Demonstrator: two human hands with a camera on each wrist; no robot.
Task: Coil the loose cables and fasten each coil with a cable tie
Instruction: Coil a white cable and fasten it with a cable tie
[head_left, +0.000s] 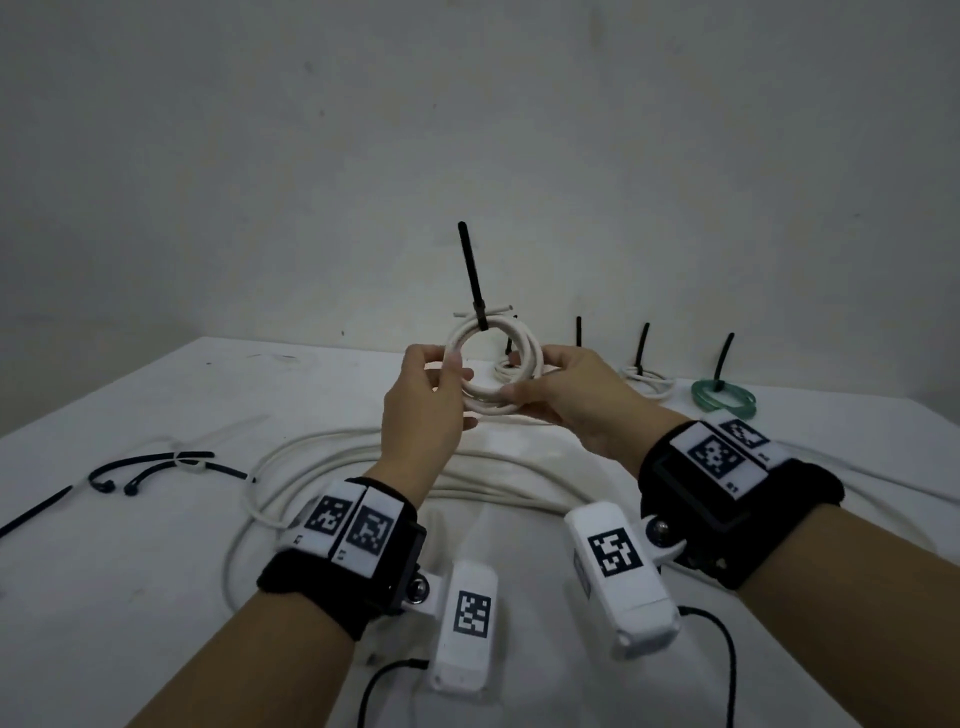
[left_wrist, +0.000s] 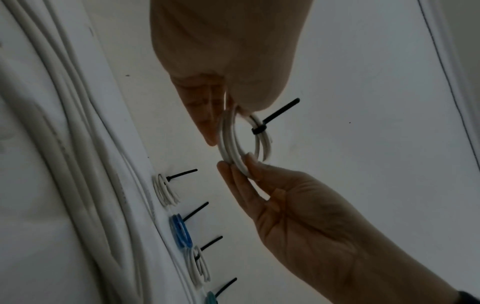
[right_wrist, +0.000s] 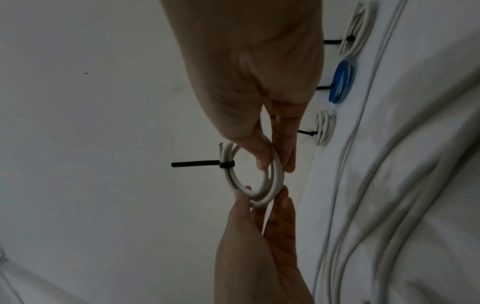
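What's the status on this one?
Left hand and right hand pinch white coil, held up. Black tie already on. Nothing blocking.

Small white cable coil (head_left: 493, 371), head view: near arc covered by the left hand (head_left: 423, 410) and right hand (head_left: 563, 402).
Blue cable coil on the white table (head_left: 156, 597): hidden behind the held coil in the head view.
Green cable coil (left_wrist: 210, 298), left wrist view: cut off by the bottom edge.
Black cable tie lying loose (head_left: 34, 512): runs off the left edge.
Large loose white cable (head_left: 332, 457): partly behind both forearms.
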